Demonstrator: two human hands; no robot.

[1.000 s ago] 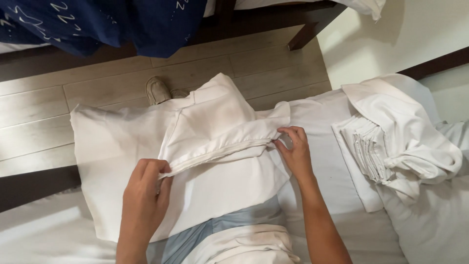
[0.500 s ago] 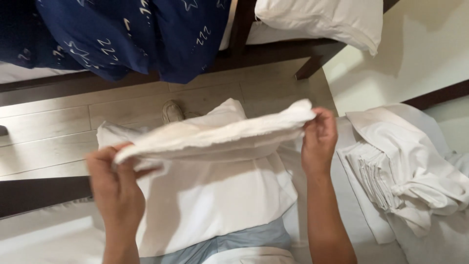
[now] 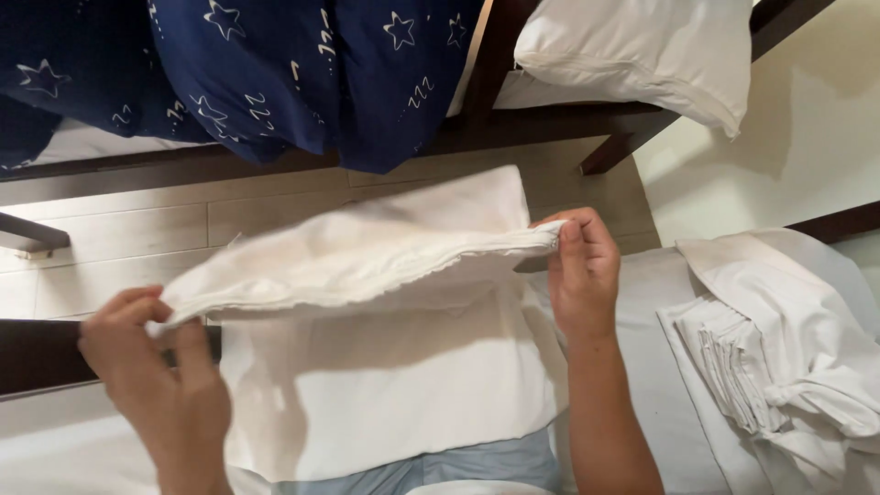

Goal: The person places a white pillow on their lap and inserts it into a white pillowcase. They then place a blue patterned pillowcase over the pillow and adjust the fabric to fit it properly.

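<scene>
Holding the folded white cloth (image 3: pixel 367 261) stretched between your two hands, you have it lifted clear of the bed (image 3: pixel 55 440), above the near edge where you stand. Your left hand (image 3: pixel 160 385) pinches its left end between thumb and fingers, closed on the fabric. Your right hand (image 3: pixel 579 275) grips the right end the same way, fingertips clamped over the hemmed edge. The cloth hangs level between them in several layers, with a flap rising behind toward the floor side.

Judging from how it lies, the piece is already folded at least once, lengthwise, into a long narrow band; its edges look roughly matched along the front. What seems left is to bring the two ends together for a cross fold and then set it down. It is not yet a compact packet like the ones at the right.

Below the cloth, a flat white sheet (image 3: pixel 385 394) is spread over the bed's near edge, with a pale blue garment (image 3: pixel 477 466) showing under it. Toward the right edge of the bed sits a stack of folded white linens (image 3: pixel 733 367), with a loose crumpled white cloth (image 3: pixel 807 321) partly over it. Across the wooden floor (image 3: pixel 119 238), a dark blue star-patterned cover (image 3: pixel 275 73) hangs from another bed frame, and a white pillow (image 3: pixel 642 55) rests on it at the far right.
</scene>
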